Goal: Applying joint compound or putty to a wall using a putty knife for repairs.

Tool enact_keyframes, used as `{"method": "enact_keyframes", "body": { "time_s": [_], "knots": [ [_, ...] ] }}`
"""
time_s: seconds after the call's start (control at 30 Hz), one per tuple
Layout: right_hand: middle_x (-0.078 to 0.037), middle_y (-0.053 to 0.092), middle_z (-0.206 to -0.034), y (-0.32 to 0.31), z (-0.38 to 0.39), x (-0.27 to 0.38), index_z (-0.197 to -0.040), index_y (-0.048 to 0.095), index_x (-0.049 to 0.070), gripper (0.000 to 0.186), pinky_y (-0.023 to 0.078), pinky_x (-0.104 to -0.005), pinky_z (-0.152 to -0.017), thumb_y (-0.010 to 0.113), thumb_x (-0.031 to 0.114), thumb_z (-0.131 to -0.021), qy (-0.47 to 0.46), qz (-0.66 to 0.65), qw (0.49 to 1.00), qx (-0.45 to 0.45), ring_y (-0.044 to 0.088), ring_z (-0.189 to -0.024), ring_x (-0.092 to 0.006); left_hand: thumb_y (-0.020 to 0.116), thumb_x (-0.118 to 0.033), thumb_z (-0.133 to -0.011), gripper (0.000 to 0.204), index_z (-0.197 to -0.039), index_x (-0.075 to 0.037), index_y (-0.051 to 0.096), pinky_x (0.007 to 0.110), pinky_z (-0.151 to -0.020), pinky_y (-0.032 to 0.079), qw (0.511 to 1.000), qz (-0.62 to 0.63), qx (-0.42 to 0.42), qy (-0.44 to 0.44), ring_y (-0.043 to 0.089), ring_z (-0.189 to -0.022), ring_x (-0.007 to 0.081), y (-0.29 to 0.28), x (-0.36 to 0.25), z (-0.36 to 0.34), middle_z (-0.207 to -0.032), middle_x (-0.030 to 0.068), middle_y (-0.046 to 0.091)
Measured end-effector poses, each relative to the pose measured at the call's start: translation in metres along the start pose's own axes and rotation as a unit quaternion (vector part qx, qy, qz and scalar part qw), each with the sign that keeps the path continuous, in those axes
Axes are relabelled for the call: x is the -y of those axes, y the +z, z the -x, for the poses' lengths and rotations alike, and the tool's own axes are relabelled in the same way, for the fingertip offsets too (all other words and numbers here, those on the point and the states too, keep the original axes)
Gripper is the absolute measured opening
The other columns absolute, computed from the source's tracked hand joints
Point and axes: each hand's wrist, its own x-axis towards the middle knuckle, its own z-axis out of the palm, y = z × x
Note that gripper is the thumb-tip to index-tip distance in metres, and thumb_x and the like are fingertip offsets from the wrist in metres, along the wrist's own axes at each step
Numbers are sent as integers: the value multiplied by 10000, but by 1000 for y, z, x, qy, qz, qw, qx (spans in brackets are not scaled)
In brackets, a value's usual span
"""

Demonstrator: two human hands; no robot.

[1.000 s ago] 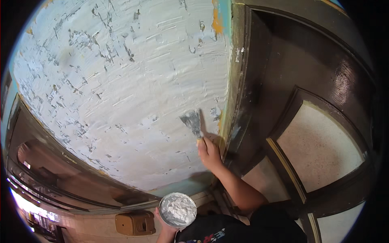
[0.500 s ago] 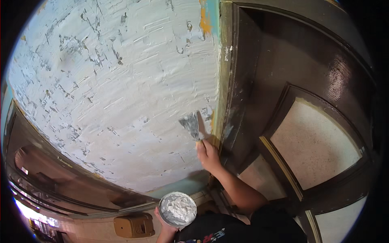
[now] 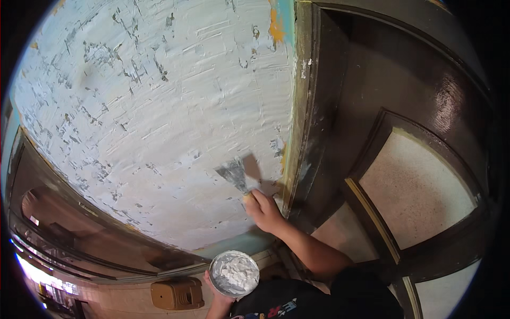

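My right hand [image 3: 264, 212] is closed around the handle of a putty knife [image 3: 234, 174], its wide grey blade smeared with white and pointing up and to the left. The blade's shadow falls beside it on the wall [image 3: 175, 117], so the blade looks lifted slightly off the surface. White filler coats this wall in rough strokes, with grey patches showing through. Low in front of my body, my left hand [image 3: 213, 290] grips a round tub [image 3: 214, 280] from its left side. Lumpy white filler [image 3: 237, 272] lies inside the tub.
A dark wooden door [image 3: 382, 74] with pale panels and its yellowish frame [image 3: 302, 106] border the wall on the right. Dark-framed glass [image 3: 69, 212] runs along the lower left. A brown plastic stool [image 3: 177, 294] stands on the tiled floor below.
My right hand has moved the putty knife left and down, away from the door frame, and the blade now tilts further left. My left hand and the tub stay nearly in place.
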Motion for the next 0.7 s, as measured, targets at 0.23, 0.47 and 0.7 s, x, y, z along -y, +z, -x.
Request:
{"method": "enact_keyframes", "body": {
  "time_s": [0.23,0.47,0.7],
  "knots": [
    [-155,564,-654,39,35,-73,-870,513,36,343,440,-427,-590,423,344,-990,116,41,992,-38,580,-613,-368,452,-750,-737,911,-1376,-102,432,568,-1000,395,1000,-4,0,18,487,-1215,389,11,-5,5,-1379,158,471],
    [-79,540,-594,23,49,-26,-892,521,36,261,433,-352,-536,454,271,-983,87,-6,996,-24,551,-528,-222,441,-720,-746,880,-1356,-86,455,535,-988,411,998,30,-7,51,494,-1197,386,-7,-12,24,-1342,162,500],
    [-177,578,-674,35,-13,3,-900,501,43,267,427,-464,-577,445,293,-975,54,99,994,11,579,-648,-406,439,-741,-741,881,-1357,-112,457,552,-982,414,999,9,-2,34,510,-1187,374,-5,-16,4,-1344,144,504]
  ]
}}
